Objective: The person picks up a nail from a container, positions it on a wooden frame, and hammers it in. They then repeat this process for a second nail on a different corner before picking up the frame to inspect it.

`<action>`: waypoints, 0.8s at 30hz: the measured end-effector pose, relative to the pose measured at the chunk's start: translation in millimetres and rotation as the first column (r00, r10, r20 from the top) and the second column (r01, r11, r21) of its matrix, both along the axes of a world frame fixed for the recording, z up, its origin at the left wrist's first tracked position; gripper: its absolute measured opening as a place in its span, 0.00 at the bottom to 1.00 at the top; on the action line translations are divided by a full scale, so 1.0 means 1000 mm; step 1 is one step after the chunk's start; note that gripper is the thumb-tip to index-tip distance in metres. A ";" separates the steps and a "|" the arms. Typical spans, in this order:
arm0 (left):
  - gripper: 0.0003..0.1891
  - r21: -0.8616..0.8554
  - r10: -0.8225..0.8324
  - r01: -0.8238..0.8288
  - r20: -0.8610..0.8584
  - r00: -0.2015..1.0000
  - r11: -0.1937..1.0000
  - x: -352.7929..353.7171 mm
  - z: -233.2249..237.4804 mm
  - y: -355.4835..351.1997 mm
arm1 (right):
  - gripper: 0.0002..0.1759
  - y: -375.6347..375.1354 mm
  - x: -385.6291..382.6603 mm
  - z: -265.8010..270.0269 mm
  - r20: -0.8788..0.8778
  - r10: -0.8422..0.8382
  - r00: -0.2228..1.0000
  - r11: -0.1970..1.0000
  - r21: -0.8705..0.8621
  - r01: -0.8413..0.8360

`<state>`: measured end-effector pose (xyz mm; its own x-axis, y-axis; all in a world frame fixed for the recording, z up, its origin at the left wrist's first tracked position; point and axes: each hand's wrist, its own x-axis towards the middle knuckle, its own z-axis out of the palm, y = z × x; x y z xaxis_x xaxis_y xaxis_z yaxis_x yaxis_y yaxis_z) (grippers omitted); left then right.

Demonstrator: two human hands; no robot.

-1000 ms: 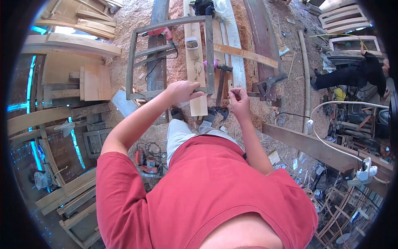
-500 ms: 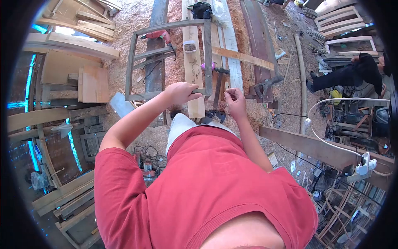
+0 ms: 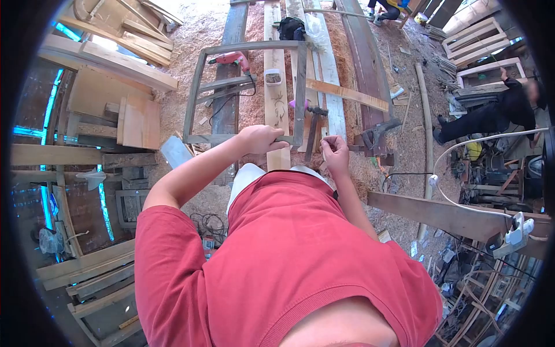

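Note:
My left hand [image 3: 261,139] is wrapped round the near rail of a grey wooden frame [image 3: 198,92], close to its right corner. To the right, my right hand [image 3: 335,151] has its fingers pinched together; whatever they hold is too small to make out. Between that hand and the frame lies a hammer [image 3: 314,127] with a dark head. Seen through the frame are a red drill [image 3: 230,59] with a black cord, and a small clear box [image 3: 272,77] on a light plank [image 3: 276,107]. A purple object [image 3: 299,104] sits beside the frame's right side.
A dark bag [image 3: 290,28] rests on the far planks. A wide brown board [image 3: 370,69] and a metal-grey tool [image 3: 378,134] are at the right. Another person [image 3: 491,113] in dark clothes is further right. A long beam [image 3: 439,213] and a white power strip [image 3: 519,229] stand nearer.
The view has shifted, so the frame and planks appear slightly lower and further right. My left hand keeps its grip on the frame. The person at the right has raised an arm.

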<state>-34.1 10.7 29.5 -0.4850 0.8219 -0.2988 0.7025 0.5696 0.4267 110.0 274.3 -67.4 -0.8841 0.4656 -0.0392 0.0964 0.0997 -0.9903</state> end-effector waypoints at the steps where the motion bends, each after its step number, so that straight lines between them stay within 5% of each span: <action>1: 0.28 -0.002 -0.007 0.007 0.005 1.000 1.000 0.002 -0.002 -0.001 | 0.04 -0.001 0.002 0.002 0.003 0.000 1.000 1.000 0.000 0.000; 24: 0.29 0.007 0.037 -0.036 -0.039 0.999 0.999 -0.001 -0.026 0.008 | 0.03 0.024 0.012 -0.004 0.027 0.008 1.000 1.000 0.022 -0.009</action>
